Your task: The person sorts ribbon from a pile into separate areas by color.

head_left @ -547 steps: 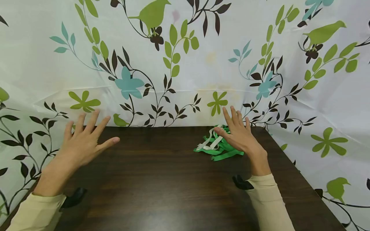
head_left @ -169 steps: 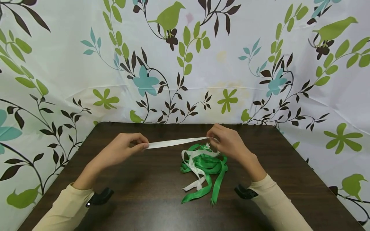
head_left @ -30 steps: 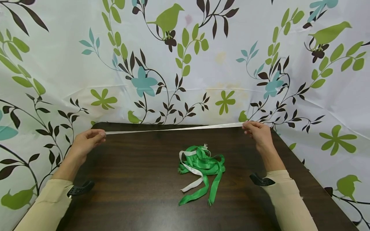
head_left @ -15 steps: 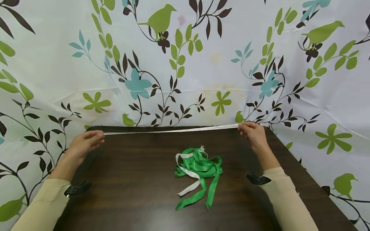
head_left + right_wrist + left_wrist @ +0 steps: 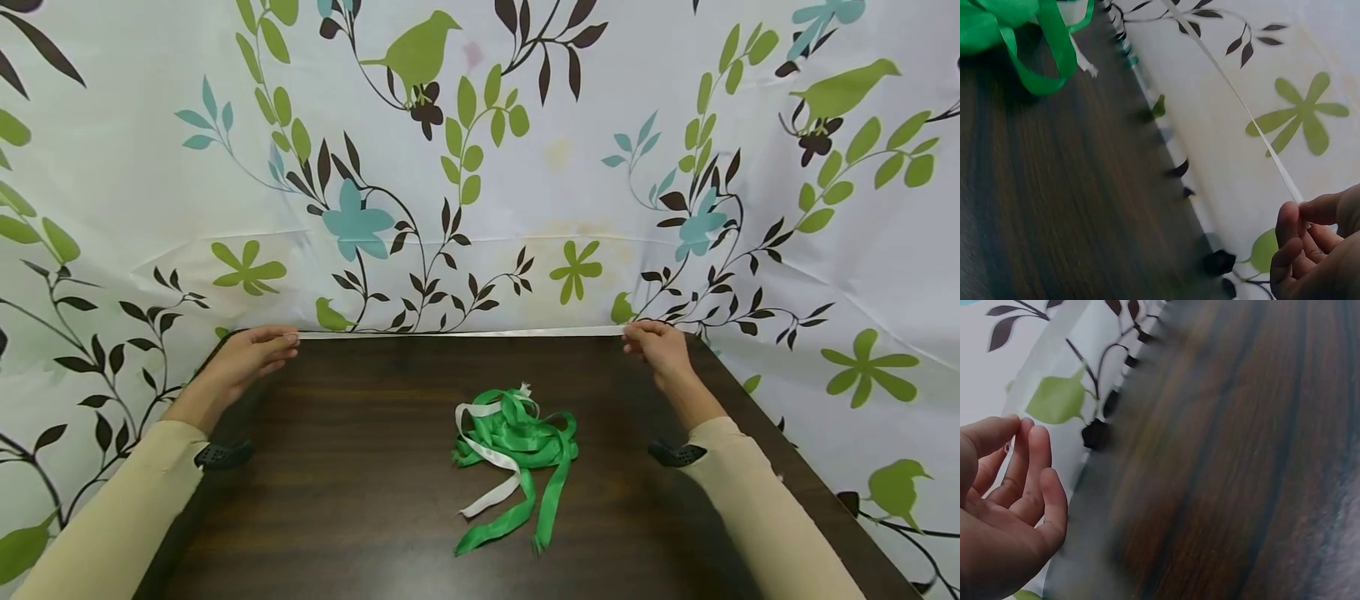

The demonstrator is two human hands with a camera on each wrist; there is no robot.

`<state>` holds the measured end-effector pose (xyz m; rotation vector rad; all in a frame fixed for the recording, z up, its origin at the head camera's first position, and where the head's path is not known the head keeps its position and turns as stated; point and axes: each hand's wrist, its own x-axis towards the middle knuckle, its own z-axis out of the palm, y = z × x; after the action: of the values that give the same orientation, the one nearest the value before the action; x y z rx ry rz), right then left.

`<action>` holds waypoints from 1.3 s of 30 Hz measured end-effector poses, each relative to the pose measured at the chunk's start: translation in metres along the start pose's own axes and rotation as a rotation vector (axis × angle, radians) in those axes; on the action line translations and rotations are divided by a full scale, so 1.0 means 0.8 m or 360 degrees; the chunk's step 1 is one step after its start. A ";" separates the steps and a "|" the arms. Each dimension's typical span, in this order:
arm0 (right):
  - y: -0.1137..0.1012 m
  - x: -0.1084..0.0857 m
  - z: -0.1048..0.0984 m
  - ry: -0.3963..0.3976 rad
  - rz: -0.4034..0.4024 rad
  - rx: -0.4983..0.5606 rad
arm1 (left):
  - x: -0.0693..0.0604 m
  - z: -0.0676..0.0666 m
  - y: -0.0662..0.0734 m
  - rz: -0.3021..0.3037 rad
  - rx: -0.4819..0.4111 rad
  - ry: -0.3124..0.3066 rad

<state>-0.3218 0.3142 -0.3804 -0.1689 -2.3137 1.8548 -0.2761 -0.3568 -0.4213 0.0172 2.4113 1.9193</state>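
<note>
A narrow white ribbon (image 5: 555, 332) is stretched nearly level between both hands, in front of the table's back edge. The left hand (image 5: 255, 358) pinches its left end between thumb and fingertips; the left wrist view shows that pinch (image 5: 1019, 419) with the other fingers loosely bent. The right hand (image 5: 660, 348) pinches the other end; in the right wrist view the taut ribbon (image 5: 1235, 87) runs away from the thumb and fingers. Below, a tangled heap of green ribbons (image 5: 517, 429) lies mid-table, with another white ribbon (image 5: 491, 497) looped through it.
The dark wooden table (image 5: 337, 483) extends under both forearms. Behind it hangs a white cloth (image 5: 555, 192) printed with leaves, birds and flowers. Black bands (image 5: 225, 455) sit at the wrists, near the cream sleeves (image 5: 765, 500).
Empty spread hands came first, with the heap at the far right. The heap now lies mid-table, and the pinched white ribbon has been drawn out wide. Lately the left hand moved slightly right.
</note>
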 end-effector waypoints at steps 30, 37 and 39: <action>0.082 0.057 0.007 0.0007 0.0072 -0.0253 | 0.071 0.063 -0.010 0.0041 0.0411 0.0131; 0.079 0.065 0.022 0.0050 0.0052 -0.0197 | 0.066 0.048 -0.009 0.0039 0.0468 0.0152; 0.086 0.063 0.025 0.0064 0.0075 -0.0150 | 0.062 0.045 -0.013 0.0014 0.0439 0.0169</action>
<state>-0.3761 0.3201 -0.4482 -0.2729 -2.3910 1.7470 -0.3235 -0.3218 -0.4414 -0.0630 2.7301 1.6138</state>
